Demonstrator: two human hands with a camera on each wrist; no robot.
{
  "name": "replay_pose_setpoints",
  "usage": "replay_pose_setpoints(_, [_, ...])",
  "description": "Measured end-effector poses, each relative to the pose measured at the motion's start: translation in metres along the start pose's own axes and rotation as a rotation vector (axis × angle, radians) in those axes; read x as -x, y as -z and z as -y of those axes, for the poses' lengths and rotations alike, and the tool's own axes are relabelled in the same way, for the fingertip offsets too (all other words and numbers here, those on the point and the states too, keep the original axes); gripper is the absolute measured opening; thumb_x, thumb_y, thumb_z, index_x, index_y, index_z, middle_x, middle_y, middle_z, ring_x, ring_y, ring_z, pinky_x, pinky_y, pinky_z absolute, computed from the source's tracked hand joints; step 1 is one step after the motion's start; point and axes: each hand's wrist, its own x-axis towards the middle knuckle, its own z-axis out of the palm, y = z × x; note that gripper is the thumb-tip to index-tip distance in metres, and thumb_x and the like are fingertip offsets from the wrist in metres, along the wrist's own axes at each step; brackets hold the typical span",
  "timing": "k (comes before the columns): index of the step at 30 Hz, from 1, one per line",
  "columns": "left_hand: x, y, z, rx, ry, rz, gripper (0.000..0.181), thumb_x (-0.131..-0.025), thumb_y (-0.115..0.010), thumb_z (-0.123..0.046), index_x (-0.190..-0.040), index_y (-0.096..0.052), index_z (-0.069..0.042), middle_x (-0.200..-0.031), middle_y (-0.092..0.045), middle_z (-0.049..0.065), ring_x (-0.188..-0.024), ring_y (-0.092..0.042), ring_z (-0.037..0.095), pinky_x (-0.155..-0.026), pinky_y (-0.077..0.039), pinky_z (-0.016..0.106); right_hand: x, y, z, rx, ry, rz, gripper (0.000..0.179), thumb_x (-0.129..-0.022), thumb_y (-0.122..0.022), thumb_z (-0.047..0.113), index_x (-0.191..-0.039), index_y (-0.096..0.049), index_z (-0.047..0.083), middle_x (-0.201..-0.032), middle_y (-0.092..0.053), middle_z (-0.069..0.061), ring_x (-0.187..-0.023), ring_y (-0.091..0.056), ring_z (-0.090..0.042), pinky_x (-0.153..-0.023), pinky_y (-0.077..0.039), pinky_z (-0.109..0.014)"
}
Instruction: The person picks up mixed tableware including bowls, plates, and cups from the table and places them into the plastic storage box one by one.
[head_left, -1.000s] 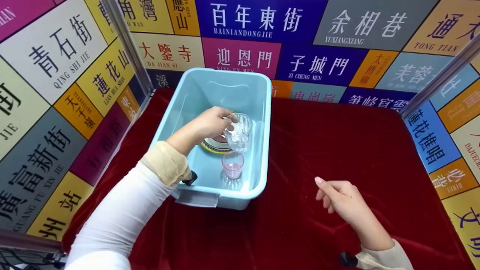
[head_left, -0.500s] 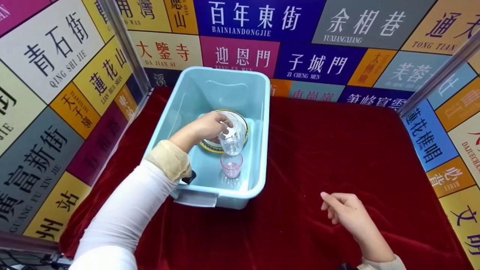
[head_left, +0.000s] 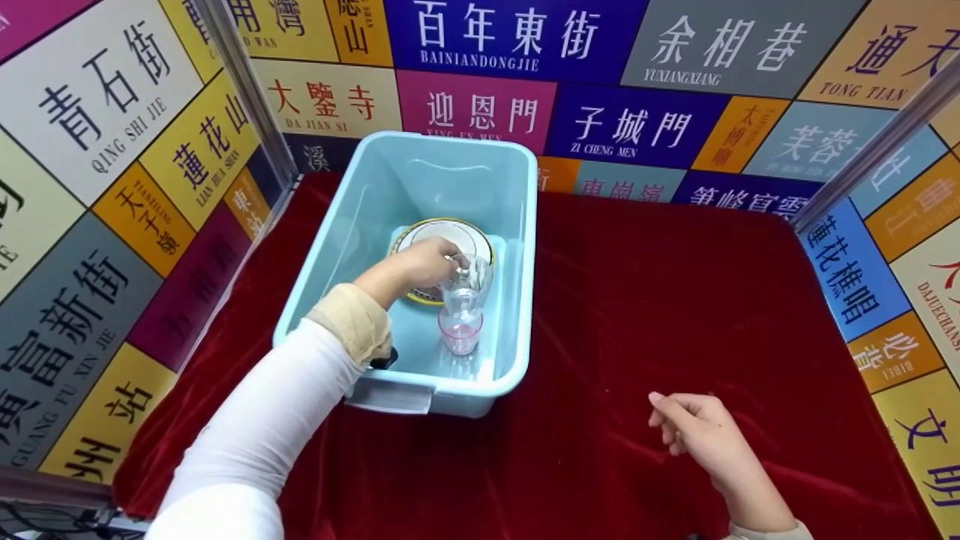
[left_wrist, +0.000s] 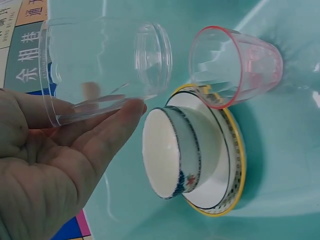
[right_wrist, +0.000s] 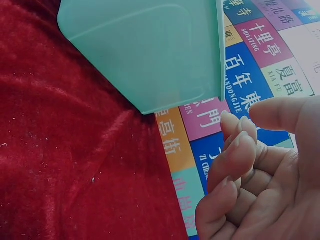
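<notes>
Inside the light blue plastic bin, my left hand grips a clear glass by its side, fingers and thumb at its rim. Its base points toward a pink-rimmed glass that stands on the bin floor; the left wrist view shows a gap between the two. Beyond my hand lies a yellow-edged plate, bearing a white bowl with a blue pattern. From the head view my hand hides most of that bowl. My right hand holds nothing, its fingers loosely curled, above the cloth right of the bin.
Dark red velvet cloth covers the table under the bin. Panels with street-name lettering close off the back and both sides, joined by metal posts. A grey handle is on the bin's near end.
My left hand has lowered the clear glass and brought it nearer to the pink-rimmed one, uncovering more of the plate. My right hand has drifted slightly down and to the right.
</notes>
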Motion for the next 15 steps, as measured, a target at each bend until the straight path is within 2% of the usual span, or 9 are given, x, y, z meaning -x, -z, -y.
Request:
replay_pose_setpoints(3, [-0.005,-0.003,0.004,-0.084,-0.025,0.0,0.036,-0.091,-0.046,0.003,-0.121,-0.067,0.004,-0.111,-0.065,0.018,-0.088,-0.057,0.019,-0.073,-0.055,0.026,0.0,0.001,-0.001,-0.013,-0.005,0.009,0.04,-0.104,-0.056,0.034,-0.08,-0.067,0.003,-0.06,-0.054,0.0,-0.053,-0.052,-0.013,-0.057,-0.057,-0.031])
replay_pose_setpoints(6, [-0.009,-0.005,0.009,-0.157,-0.029,-0.005,0.033,-0.094,-0.049,-0.001,-0.12,-0.068,0.004,-0.115,-0.067,0.018,-0.092,-0.057,0.021,-0.082,-0.058,0.033,0.001,0.001,-0.002,-0.02,-0.008,0.008,0.041,-0.104,-0.057,0.034,-0.081,-0.067,0.002,-0.06,-0.054,0.001,-0.053,-0.052,-0.013,-0.057,-0.057,-0.03])
replay_pose_setpoints(8, [-0.011,-0.006,0.011,-0.164,-0.012,-0.003,0.033,-0.094,-0.049,-0.002,-0.121,-0.068,0.003,-0.118,-0.066,0.019,-0.092,-0.058,0.022,-0.085,-0.059,0.036,0.001,0.002,-0.002,-0.024,-0.015,0.001,0.041,-0.104,-0.057,0.035,-0.081,-0.067,0.002,-0.06,-0.054,0.0,-0.053,-0.052,-0.013,-0.057,-0.056,-0.03])
replay_pose_setpoints(10, [-0.013,-0.008,0.014,-0.135,0.022,0.011,0.035,-0.095,-0.048,-0.002,-0.124,-0.067,0.003,-0.121,-0.065,0.019,-0.09,-0.06,0.022,-0.081,-0.062,0.037,0.002,0.002,-0.003,-0.029,-0.026,-0.011,0.041,-0.103,-0.058,0.035,-0.08,-0.067,0.003,-0.06,-0.054,0.0,-0.053,-0.052,-0.013,-0.057,-0.056,-0.031])
replay_pose_setpoints(12, [-0.016,-0.009,0.016,-0.144,0.044,0.014,0.035,-0.094,-0.049,-0.001,-0.124,-0.067,0.002,-0.123,-0.066,0.019,-0.087,-0.061,0.022,-0.075,-0.062,0.034,0.002,0.003,-0.003,-0.027,-0.03,-0.018,0.04,-0.103,-0.058,0.035,-0.08,-0.067,0.004,-0.06,-0.053,0.0,-0.054,-0.052,-0.013,-0.057,-0.056,-0.031])
replay_pose_setpoints(15, [-0.018,-0.009,0.017,-0.197,0.052,0.007,0.032,-0.094,-0.053,-0.001,-0.121,-0.07,0.001,-0.121,-0.068,0.019,-0.085,-0.06,0.022,-0.069,-0.059,0.029,0.002,0.003,-0.004,-0.025,-0.033,-0.029,0.041,-0.103,-0.058,0.035,-0.081,-0.068,0.003,-0.06,-0.054,0.0,-0.053,-0.052,-0.014,-0.056,-0.056,-0.031])
